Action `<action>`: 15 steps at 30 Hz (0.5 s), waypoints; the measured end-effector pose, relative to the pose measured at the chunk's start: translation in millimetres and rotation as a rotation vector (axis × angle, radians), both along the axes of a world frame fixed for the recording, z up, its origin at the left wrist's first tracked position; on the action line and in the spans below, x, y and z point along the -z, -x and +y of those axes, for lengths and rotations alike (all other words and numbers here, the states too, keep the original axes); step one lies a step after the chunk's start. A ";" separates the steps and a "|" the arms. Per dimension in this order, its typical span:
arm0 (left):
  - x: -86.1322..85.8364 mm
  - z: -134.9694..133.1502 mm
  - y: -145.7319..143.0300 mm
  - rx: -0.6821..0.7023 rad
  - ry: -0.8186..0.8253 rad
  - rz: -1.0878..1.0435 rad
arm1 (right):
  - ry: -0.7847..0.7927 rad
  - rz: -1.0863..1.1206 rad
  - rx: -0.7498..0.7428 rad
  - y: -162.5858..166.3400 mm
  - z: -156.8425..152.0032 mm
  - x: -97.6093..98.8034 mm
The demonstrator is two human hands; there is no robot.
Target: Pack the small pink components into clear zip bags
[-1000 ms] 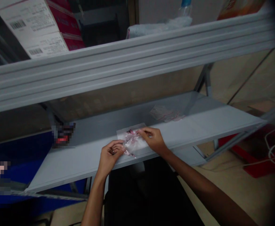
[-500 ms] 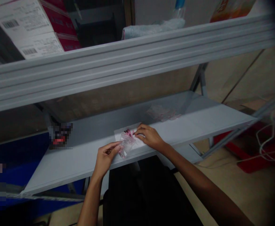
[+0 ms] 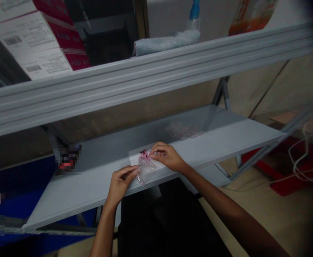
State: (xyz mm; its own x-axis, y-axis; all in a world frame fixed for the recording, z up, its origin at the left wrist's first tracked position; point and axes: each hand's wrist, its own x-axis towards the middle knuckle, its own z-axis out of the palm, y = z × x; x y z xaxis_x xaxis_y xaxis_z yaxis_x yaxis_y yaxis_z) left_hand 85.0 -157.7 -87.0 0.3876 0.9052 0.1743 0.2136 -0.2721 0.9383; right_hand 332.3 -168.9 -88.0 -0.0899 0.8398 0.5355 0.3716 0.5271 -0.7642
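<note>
My left hand [image 3: 121,181] pinches the near left edge of a small clear plastic bag [image 3: 146,172] at the front of the grey shelf board [image 3: 92,182]. Against the bag's far end lies a little cluster of pink and dark pieces [image 3: 145,154], too small to name. Closed finger and thumb of my right hand [image 3: 168,156] meet at the right side of this cluster; what sits between them is hidden. Under the bag and the pieces is a white sheet [image 3: 134,156].
Clear plastic bags [image 3: 182,130] lie in a pile farther back on the board. A raised grey rail [image 3: 119,78] crosses in front, with boxes [image 3: 46,53], a folded cloth [image 3: 167,43] and a blue-topped bottle [image 3: 194,14] beyond. White cables [image 3: 297,160] hang at right.
The bag now lies flatter and more spread, its near end pointing down toward me. My right fingertips have shifted slightly left and down along the pink pieces. The whole view has tilted a little.
</note>
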 end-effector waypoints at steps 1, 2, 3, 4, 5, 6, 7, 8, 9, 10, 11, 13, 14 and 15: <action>0.0 -0.3 -0.2 0.009 -0.005 0.009 | 0.011 0.046 -0.028 2.3 -3.2 -4.8; 0.1 -0.5 -0.4 0.018 -0.008 0.017 | 0.015 0.065 -0.049 4.8 -6.6 -8.8; 0.2 -0.7 -0.6 0.024 -0.010 0.021 | 0.016 0.061 -0.065 7.6 -10.0 -11.8; 0.2 -0.7 -0.9 0.027 -0.007 0.023 | 0.015 0.045 -0.077 10.5 -13.1 -13.9; 0.2 -0.7 -1.2 0.024 0.001 0.022 | 0.015 0.032 -0.082 13.4 -15.7 -15.0; 0.0 -0.6 -1.5 0.015 0.012 0.018 | 0.020 0.028 -0.083 16.2 -17.8 -15.3; -0.3 -0.4 -1.9 0.000 0.024 0.012 | 0.031 0.031 -0.082 18.8 -19.1 -15.0; -0.7 -0.2 -2.3 -0.018 0.034 -0.001 | 0.044 0.037 -0.079 21.1 -19.9 -14.2; -1.3 -0.1 -2.6 -0.035 0.043 -0.018 | 0.051 0.044 -0.071 23.1 -20.1 -13.2; -2.0 -0.1 -2.9 -0.046 0.052 -0.035 | 0.051 0.050 -0.056 24.7 -19.9 -12.0; -3.0 -0.4 -3.0 -0.048 0.058 -0.048 | 0.045 0.055 -0.038 25.9 -19.4 -10.8; -5.2 -1.4 -2.7 -0.034 0.058 -0.057 | 0.025 0.070 -0.006 27.5 -18.6 -8.8; -6.5 -2.0 -2.5 -0.026 0.050 -0.059 | 0.020 0.077 -0.005 28.1 -18.5 -8.0; -7.6 -2.6 -2.2 -0.022 0.035 -0.060 | 0.020 0.073 -0.020 28.8 -18.7 -7.3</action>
